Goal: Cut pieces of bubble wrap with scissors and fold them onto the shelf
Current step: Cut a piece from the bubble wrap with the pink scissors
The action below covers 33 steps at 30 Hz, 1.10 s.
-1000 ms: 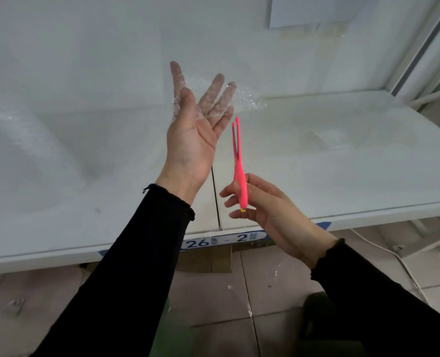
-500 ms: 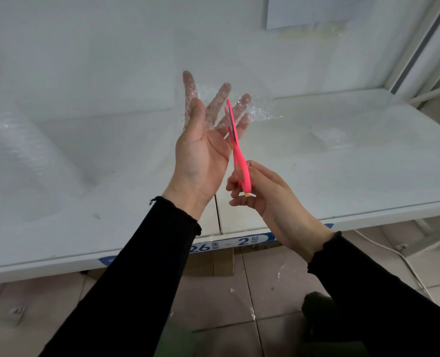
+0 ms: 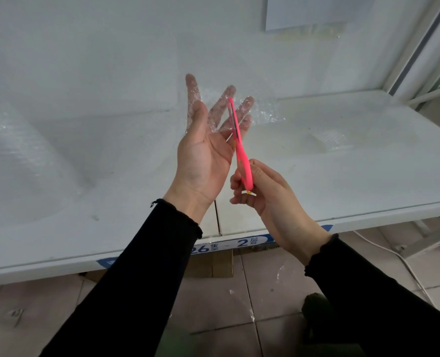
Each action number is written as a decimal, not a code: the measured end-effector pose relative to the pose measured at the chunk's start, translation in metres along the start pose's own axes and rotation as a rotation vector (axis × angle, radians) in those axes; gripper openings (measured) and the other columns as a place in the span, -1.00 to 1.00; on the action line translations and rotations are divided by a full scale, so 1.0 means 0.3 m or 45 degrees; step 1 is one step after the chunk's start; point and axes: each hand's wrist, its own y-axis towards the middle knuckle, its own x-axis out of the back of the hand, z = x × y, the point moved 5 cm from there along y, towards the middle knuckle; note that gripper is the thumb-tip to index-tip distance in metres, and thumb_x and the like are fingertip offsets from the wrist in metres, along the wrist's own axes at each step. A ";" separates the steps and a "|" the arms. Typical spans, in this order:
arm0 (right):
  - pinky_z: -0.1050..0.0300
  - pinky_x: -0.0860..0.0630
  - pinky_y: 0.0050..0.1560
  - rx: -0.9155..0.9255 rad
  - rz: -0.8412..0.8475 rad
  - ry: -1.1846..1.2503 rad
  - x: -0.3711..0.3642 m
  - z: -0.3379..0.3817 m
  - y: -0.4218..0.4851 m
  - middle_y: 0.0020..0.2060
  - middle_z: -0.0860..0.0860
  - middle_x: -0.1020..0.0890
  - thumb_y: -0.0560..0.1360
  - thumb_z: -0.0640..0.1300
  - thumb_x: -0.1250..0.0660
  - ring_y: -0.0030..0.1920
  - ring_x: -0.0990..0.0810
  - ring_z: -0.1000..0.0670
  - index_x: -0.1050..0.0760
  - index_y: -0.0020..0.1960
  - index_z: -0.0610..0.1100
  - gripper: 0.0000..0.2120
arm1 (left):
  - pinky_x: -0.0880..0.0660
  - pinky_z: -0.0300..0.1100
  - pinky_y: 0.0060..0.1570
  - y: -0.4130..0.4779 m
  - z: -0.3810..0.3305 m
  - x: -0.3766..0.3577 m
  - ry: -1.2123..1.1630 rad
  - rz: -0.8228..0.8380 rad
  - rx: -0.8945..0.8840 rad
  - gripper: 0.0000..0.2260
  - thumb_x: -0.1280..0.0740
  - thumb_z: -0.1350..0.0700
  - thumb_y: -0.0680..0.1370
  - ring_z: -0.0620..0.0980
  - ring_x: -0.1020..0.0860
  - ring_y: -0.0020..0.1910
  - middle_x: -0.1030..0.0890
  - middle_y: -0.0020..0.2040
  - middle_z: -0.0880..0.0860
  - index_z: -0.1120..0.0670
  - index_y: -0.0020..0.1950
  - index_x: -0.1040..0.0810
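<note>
Clear bubble wrap (image 3: 262,112) hangs up in front of me above the middle of the shelf (image 3: 342,181), as a sheet that runs off leftward toward the shelf's left end. My left hand (image 3: 203,161) is raised palm toward me with the fingers straight and spread. The fingers show through the film from behind while my thumb lies in front of it, so the sheet is pinched between thumb and forefinger. My right hand (image 3: 267,194) is curled round the handle of the pink scissors (image 3: 239,150), just right of my left palm. The blades point upward, stand slightly parted and cross the lower edge of the wrap in front of my ring and little fingers. Both hands are over the shelf's front edge, where a blue and white label (image 3: 239,243) reads 26 and 2. Toward the right end of the shelf, well apart from my hands, lies a small folded piece of bubble wrap (image 3: 327,140). Below the front edge I can see the tiled floor (image 3: 213,305), some flat cardboard (image 3: 213,264) tucked under the shelf, and a white cable (image 3: 406,266) trailing at the right.
</note>
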 end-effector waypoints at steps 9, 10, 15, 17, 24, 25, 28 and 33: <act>0.05 -0.55 -0.08 0.007 -0.015 0.002 0.002 0.006 -0.006 -0.26 -0.01 -0.53 0.64 -0.07 -0.22 -0.19 -0.46 -0.03 -0.52 -0.14 -0.14 -0.76 | -0.42 0.06 0.39 0.005 0.000 0.000 0.004 0.012 -0.012 -0.57 -0.04 0.03 0.74 0.23 -0.58 0.29 -0.40 0.51 0.20 -0.22 0.60 -0.13; 0.05 -0.54 -0.08 0.006 -0.017 0.003 0.002 0.007 -0.007 -0.26 -0.01 -0.52 0.64 -0.07 -0.22 -0.20 -0.46 -0.02 -0.53 -0.15 -0.13 -0.75 | -0.44 0.05 0.38 0.007 -0.003 0.002 0.028 0.008 -0.023 -0.57 -0.05 0.05 0.74 0.22 -0.58 0.29 -0.41 0.50 0.20 -0.21 0.61 -0.13; 0.09 -0.52 -0.12 0.004 -0.030 0.050 0.006 0.011 -0.010 -0.26 -0.04 -0.50 0.66 -0.09 -0.23 -0.24 -0.44 0.00 -0.53 -0.15 -0.14 -0.75 | -0.51 -0.13 0.16 0.023 -0.026 0.051 0.355 -0.082 -0.160 -0.40 -0.24 0.25 0.65 -0.01 -0.58 -0.01 -0.53 0.11 0.09 -0.15 0.61 -0.16; 0.09 -0.51 -0.12 -0.003 -0.025 0.075 0.007 0.009 -0.011 -0.25 -0.06 -0.49 0.67 -0.12 -0.20 -0.24 -0.44 0.00 -0.52 -0.13 -0.16 -0.76 | -0.44 -0.20 -0.01 0.025 -0.029 0.069 0.487 -0.100 -0.215 -0.36 -0.25 0.33 0.62 -0.06 -0.44 -0.21 -0.45 -0.13 0.02 -0.10 0.62 -0.16; 0.09 -0.52 -0.15 0.013 -0.020 0.158 0.008 0.002 -0.001 -0.24 -0.08 -0.47 0.59 -0.11 -0.23 -0.24 -0.44 -0.01 -0.52 -0.13 -0.15 -0.82 | -0.42 -0.15 -0.07 0.013 -0.004 0.062 0.525 0.005 -0.198 -0.31 -0.22 0.39 0.62 -0.02 -0.39 -0.26 -0.40 -0.25 0.05 -0.09 0.63 -0.09; 0.09 -0.51 -0.15 0.013 -0.022 0.167 0.009 0.004 0.001 -0.23 -0.08 -0.47 0.57 -0.10 -0.23 -0.24 -0.44 -0.01 -0.52 -0.13 -0.15 -0.82 | -0.42 -0.15 -0.07 0.012 0.001 0.061 0.529 0.009 -0.189 -0.31 -0.21 0.39 0.62 -0.02 -0.39 -0.26 -0.41 -0.25 0.05 -0.09 0.64 -0.08; 0.08 -0.50 -0.16 0.005 -0.028 0.208 0.010 0.004 0.001 -0.23 -0.08 -0.45 0.55 -0.07 -0.25 -0.24 -0.42 -0.02 -0.52 -0.13 -0.14 -0.83 | -0.41 -0.15 -0.09 0.009 0.011 0.061 0.530 0.012 -0.168 -0.30 -0.21 0.40 0.62 -0.02 -0.38 -0.26 -0.40 -0.26 0.05 -0.10 0.64 -0.07; 0.11 -0.49 -0.19 0.017 -0.040 0.218 0.009 0.003 -0.006 -0.27 -0.07 -0.47 0.65 -0.19 -0.19 -0.27 -0.42 -0.01 -0.56 -0.15 -0.12 -0.74 | -0.42 -0.16 -0.10 0.005 0.012 0.058 0.514 0.016 -0.132 -0.29 -0.20 0.41 0.62 -0.03 -0.40 -0.27 -0.40 -0.26 0.05 -0.11 0.64 -0.06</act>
